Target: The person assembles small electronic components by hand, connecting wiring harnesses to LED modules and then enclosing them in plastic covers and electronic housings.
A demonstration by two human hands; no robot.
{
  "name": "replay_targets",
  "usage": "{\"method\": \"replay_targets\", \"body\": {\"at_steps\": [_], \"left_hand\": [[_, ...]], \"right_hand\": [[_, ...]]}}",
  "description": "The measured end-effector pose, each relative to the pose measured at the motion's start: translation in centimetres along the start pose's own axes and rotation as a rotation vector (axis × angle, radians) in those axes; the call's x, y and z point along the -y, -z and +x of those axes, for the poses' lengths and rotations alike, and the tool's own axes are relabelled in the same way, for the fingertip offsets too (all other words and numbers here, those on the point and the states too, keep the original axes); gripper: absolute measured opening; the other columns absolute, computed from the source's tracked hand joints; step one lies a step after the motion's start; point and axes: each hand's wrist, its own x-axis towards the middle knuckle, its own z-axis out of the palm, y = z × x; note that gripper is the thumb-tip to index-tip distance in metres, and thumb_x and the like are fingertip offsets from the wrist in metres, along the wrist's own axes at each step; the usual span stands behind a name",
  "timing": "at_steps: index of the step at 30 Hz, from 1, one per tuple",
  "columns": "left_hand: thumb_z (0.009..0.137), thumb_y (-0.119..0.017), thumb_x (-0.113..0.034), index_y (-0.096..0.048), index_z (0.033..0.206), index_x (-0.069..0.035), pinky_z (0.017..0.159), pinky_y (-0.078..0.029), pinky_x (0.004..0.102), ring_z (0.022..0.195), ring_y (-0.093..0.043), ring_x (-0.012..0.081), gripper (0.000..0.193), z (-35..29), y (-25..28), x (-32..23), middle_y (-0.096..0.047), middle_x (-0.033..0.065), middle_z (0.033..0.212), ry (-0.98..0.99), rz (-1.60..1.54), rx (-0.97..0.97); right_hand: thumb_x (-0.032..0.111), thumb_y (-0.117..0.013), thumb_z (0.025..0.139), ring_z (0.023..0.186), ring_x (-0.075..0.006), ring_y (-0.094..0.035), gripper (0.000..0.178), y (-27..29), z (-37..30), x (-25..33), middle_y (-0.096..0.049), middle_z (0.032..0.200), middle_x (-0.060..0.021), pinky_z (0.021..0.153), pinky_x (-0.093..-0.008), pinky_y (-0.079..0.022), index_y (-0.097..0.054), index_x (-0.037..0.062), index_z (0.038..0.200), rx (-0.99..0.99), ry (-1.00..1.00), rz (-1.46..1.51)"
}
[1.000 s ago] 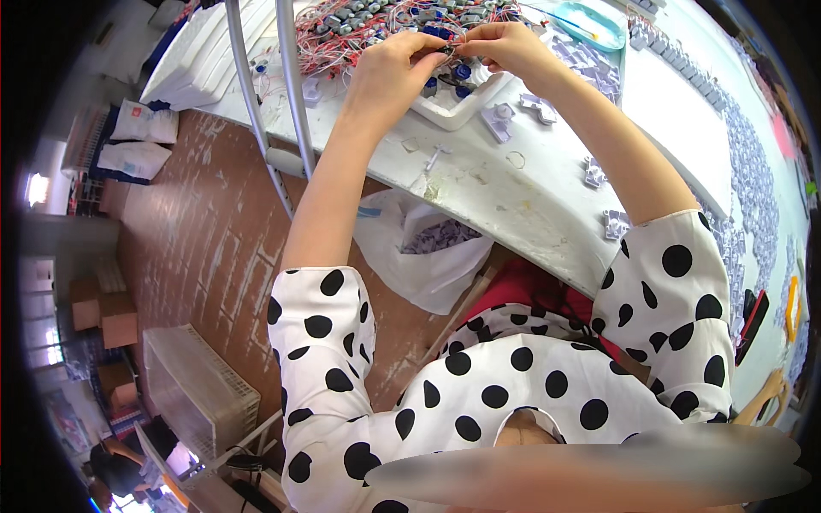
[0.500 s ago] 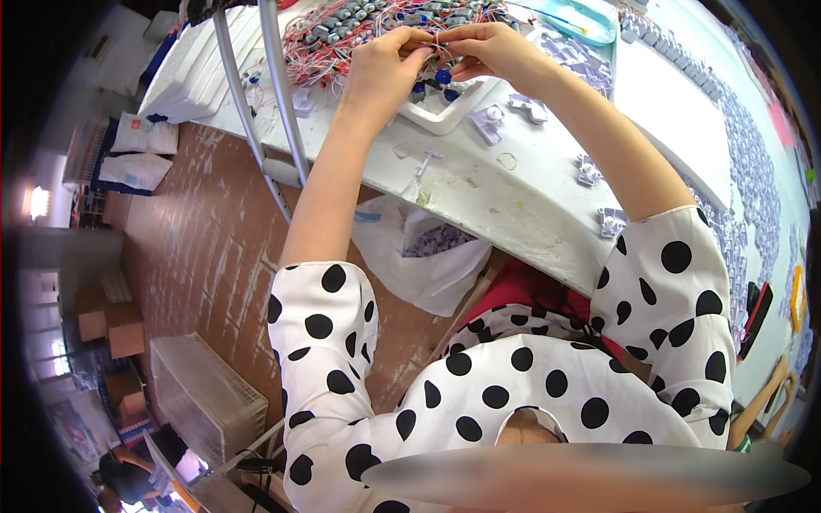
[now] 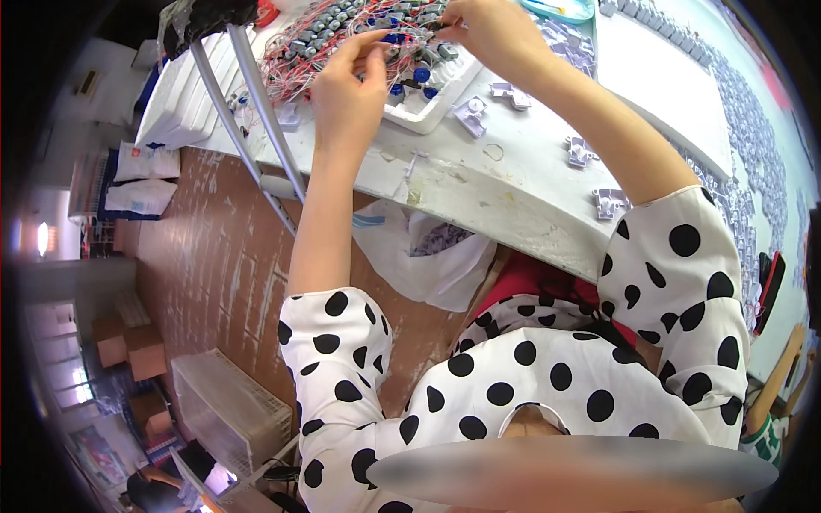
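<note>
Your left hand (image 3: 346, 90) and right hand (image 3: 483, 34) both pinch thin red wires (image 3: 295, 56) over the white moulded plastic tray (image 3: 432, 107) at the far edge of the white worktable (image 3: 479, 192).

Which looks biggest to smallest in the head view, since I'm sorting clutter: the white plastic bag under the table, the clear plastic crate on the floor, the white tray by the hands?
1. Clear plastic crate
2. White plastic bag, close to the crate; nearness to the camera makes this unsure
3. White tray, partly hidden

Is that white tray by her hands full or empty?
Partly full: the white tray holds several blue parts, with bare pockets showing beside them.
</note>
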Motion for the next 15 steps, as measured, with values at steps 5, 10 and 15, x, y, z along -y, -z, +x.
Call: {"method": "replay_targets", "body": {"at_steps": [5, 10, 15], "left_hand": [[0.093, -0.068, -0.008, -0.073, 0.11, -0.004, 0.081, -0.057, 0.0333, 0.087, -0.073, 0.0221, 0.018, -0.8, 0.4, -1.2, -0.075, 0.0121, 0.098, -0.09, 0.037, -0.081], [0.083, -0.08, -0.029, -0.068, 0.099, -0.004, 0.083, -0.051, 0.0434, 0.091, -0.065, 0.0288, 0.032, -1.5, -3.0, -1.8, -0.067, 0.0116, 0.094, -0.26, 0.547, -0.092], [0.083, -0.08, -0.032, -0.067, 0.087, -0.006, 0.082, -0.051, 0.0463, 0.083, -0.066, 0.0302, 0.029, -1.0, -3.9, 0.6, -0.067, 0.0085, 0.083, -0.293, 0.728, -0.201]], "right_hand": [[0.019, -0.074, 0.08, 0.08, -0.0369, -0.072, 0.019, 3.7, -1.2, 1.5, -0.072, 0.083, -0.0222, 0.073, -0.0437, -0.055, -0.078, 0.0022, 0.088, -0.084, 0.059, 0.142], [0.025, -0.077, 0.077, 0.073, -0.0285, -0.073, 0.024, 1.5, 1.0, 0.7, -0.074, 0.078, -0.0179, 0.071, -0.0393, -0.056, -0.08, 0.0037, 0.088, 0.09, -0.312, 0.359], [0.026, -0.078, 0.076, 0.075, -0.0286, -0.072, 0.026, -0.2, -0.2, 1.5, -0.074, 0.081, -0.0172, 0.071, -0.0393, -0.056, -0.079, 0.0025, 0.088, 0.1, -0.373, 0.459]]}}
